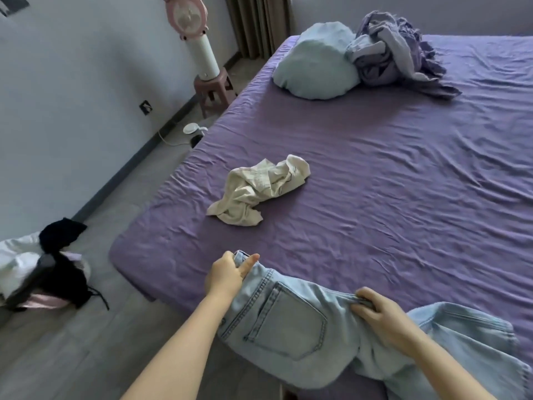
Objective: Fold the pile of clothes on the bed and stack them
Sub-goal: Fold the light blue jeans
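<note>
Light blue jeans lie across the near edge of the purple bed, back pocket up. My left hand grips one end of the waistband. My right hand grips the waistband at its other side, fingers curled into the denim. The legs trail off to the lower right. A crumpled cream garment lies on the sheet beyond my hands. Far back sits a heap of lilac and grey clothes.
A pale blue pillow lies next to the far heap. Left of the bed, on the floor, are a black, white and pink pile of clothes, a pink stool holding a white fan, and a white round device with a cord.
</note>
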